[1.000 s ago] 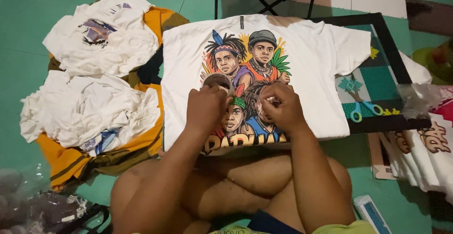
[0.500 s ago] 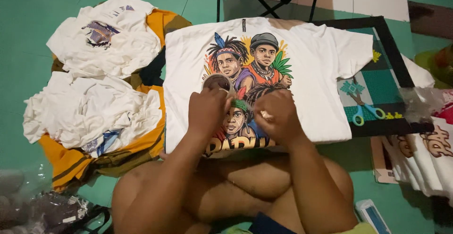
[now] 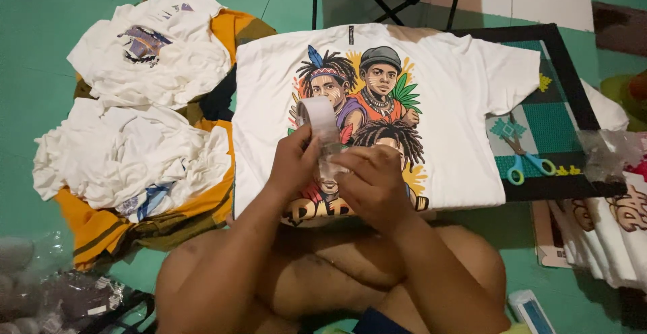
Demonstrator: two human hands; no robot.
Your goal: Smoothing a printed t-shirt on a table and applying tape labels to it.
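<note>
Head view: a roll of clear tape is held up at the centre of the frame, just above the printed white T-shirt that is spread flat on the green floor. The roll is gripped by the left hand, fingers closed around its lower edge, while the right hand is pinched on the loose clear strip hanging below it. The step in hand looks like a length of tape being drawn off the roll over the lower part of the shirt's print. A steady pull with the strip kept taut and off the fabric would seem to be called for next, though that is only a judgement.

To the left of the frame, crumpled white shirts are piled on an orange cloth. At the right, blue-handled scissors are seen lying on a black-framed patterned mat, well apart from both hands. More printed shirts are stacked at the lower right edge.
</note>
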